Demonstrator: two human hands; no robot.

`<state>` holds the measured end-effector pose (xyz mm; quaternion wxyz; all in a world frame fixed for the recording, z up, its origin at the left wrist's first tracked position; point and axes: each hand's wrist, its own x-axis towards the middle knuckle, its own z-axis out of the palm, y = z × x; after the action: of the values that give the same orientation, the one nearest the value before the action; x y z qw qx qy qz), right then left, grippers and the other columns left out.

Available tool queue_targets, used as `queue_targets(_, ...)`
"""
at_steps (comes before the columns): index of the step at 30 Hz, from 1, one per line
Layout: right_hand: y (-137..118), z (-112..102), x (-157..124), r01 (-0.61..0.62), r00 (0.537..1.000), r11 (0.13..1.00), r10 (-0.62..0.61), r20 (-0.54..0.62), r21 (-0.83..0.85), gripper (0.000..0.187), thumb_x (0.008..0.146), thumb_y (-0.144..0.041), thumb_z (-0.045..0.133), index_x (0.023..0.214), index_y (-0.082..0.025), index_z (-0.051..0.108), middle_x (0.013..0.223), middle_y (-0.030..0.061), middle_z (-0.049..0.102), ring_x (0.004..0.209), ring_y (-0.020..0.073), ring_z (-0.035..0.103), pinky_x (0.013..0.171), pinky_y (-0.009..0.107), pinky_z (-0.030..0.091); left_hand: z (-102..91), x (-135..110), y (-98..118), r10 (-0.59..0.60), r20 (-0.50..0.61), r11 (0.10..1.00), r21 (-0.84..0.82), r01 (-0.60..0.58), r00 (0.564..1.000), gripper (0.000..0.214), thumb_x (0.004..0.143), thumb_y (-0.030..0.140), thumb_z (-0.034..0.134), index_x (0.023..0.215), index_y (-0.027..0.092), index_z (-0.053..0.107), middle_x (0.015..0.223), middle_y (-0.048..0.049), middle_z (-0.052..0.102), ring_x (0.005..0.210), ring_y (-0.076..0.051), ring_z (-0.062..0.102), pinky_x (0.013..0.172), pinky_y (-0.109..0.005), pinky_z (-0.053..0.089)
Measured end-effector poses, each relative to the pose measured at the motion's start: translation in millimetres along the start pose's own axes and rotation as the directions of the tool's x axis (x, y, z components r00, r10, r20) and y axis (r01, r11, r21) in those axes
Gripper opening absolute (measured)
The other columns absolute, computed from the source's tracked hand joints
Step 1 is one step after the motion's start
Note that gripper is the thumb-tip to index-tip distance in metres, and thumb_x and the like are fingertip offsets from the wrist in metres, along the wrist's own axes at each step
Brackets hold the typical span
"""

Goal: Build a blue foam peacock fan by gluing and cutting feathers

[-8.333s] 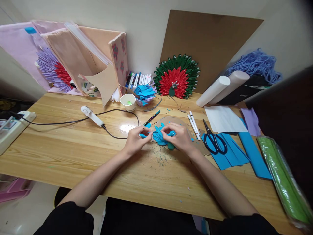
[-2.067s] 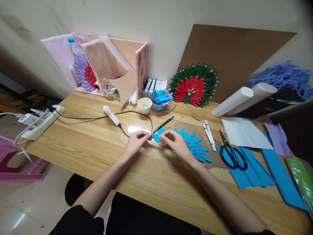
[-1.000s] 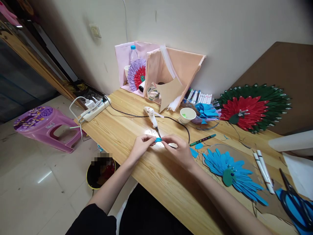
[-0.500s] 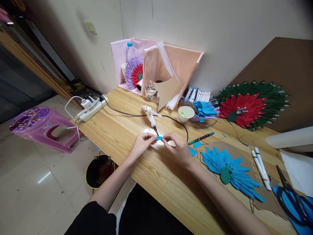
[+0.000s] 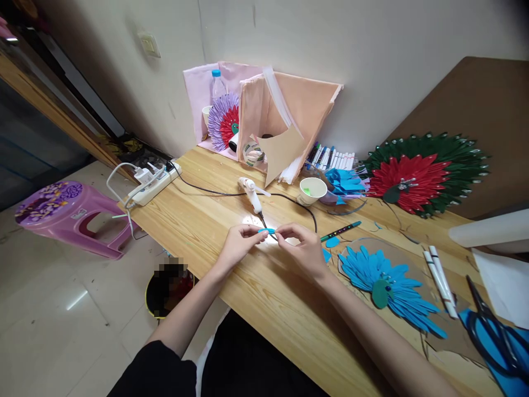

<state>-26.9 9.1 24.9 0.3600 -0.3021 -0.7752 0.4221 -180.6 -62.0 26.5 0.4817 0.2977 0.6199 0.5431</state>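
Blue paper strip (image 5: 268,231): small, folded.

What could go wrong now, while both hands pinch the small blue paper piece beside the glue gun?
1. The blue paper piece is held only by fingertips of the left hand and right hand; it may slip or crease.
2. The cord lies just behind the hands; a snag could drag the glue gun, which may be hot.
3. That cord loops near the paper cup; a pull might tip it.
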Motion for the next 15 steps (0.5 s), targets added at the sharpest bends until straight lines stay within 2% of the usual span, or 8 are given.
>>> queue_targets(9,1.7,-0.7,0.3,0.012,1.0,1.0,-0.012,-0.005,0.022,0.007,0.078,-0.022,0.059,0.081,-0.019,0.064,0.077,0.0024,0.066,0.066,0.0144,0.063,0.064,0.027,0.052,1.8,2.3,-2.9,0.016,0.007,1.0,0.003,-0.016,1.0,0.029,0.062,0.038,0.074,0.075,0.012,0.07,0.071,-0.0062,0.07,0.068,-0.016,0.063,0.068,-0.026,0.049)
queue_targets(15,2.4,0.2,4.4,0.029,0.999,1.0,-0.029,0.023,-0.008,0.01,0.079,-0.024,0.056,0.084,-0.02,0.063,0.081,0.0039,0.066,0.072,0.0163,0.063,0.069,0.03,0.053,-4.1,4.5,-2.0,0.034,-0.03,0.999,-0.023,-0.035,0.999,0.032,0.066,0.042,0.07,0.076,0.012,0.071,0.074,-0.0079,0.071,0.07,-0.017,0.064,0.073,-0.028,0.05)
